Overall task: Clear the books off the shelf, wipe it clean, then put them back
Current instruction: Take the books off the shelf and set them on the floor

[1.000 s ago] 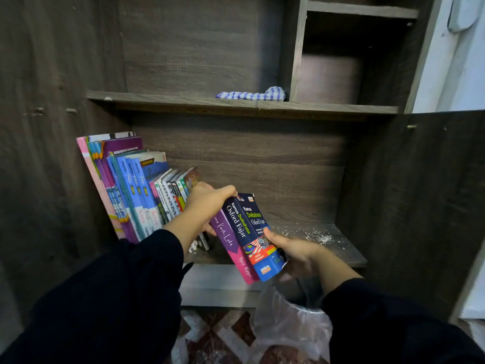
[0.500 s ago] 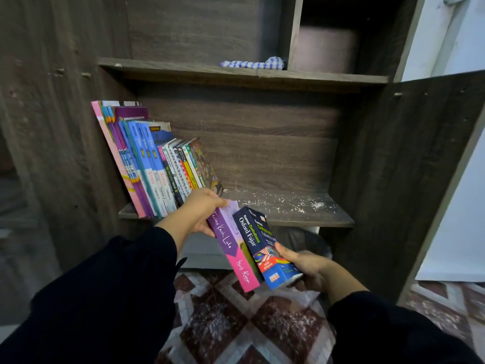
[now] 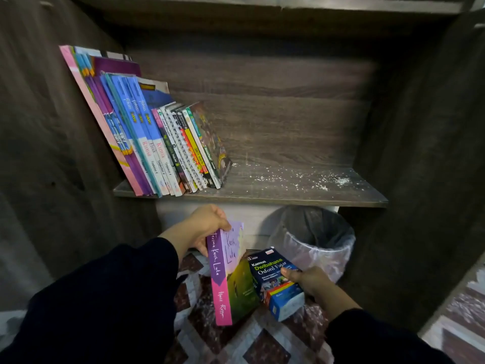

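- Head view: two books are held below the shelf, above the patterned floor.
- Left hand, grip closed on the purple-pink paperback, handwritten spine "Terima Kasih, Luka".
- Right hand, grip holding a thick blue dictionary, "Kamus Dwibahasa Oxford Fajar".
- A leaning row of books stays on the dusty wood-grain shelf, some spines reading "Kimia", "Fizik".
- One plastic-lined bin stands beneath.

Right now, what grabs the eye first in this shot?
The two books held low in front of the shelf: the left hand grips a purple book, the right hand a blue dictionary. Above them, a leaning row of books fills the shelf's left end, and white crumbs dust the bare right of the shelf.
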Tool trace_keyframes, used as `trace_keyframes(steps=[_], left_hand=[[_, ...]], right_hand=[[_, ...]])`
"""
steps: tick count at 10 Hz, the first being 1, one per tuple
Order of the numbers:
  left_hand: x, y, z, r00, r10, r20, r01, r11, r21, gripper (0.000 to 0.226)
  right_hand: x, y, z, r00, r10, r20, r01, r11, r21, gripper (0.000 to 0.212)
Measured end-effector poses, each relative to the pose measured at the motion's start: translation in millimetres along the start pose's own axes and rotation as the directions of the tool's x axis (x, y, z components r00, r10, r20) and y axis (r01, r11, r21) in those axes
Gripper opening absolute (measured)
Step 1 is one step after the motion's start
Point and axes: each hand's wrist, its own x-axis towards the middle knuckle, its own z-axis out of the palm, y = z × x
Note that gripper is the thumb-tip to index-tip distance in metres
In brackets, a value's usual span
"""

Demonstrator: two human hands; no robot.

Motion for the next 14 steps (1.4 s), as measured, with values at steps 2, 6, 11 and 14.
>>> trace_keyframes(steps=[2,6,11,14], left_hand=[[55,-27,20,1.000,-0.015,-0.017,0.016,0.998,0.061,0.019],[144,-51,28,0.984,-0.094,-0.148,0.091,0.995,-0.032,0.041],[131,-48,51,0.990,-0.141,0.010,0.135,0.921,-0.365,0.051],[116,-70,51,0.986,-0.141,0.094,0.158,0.966,-0.206,0.048]], right_hand=[[52,25,30,1.000,-0.011,-0.020,0.010,0.999,-0.032,0.034],[103,73,66,0.995,0.090,0.031,-0.087,0.992,-0.091,0.019],[114,34,70,0.916,0.091,0.390,-0.274,0.853,0.444,0.037],[123,76,53,0.997,0.063,0.051,-0.078,0.917,0.392,0.015]])
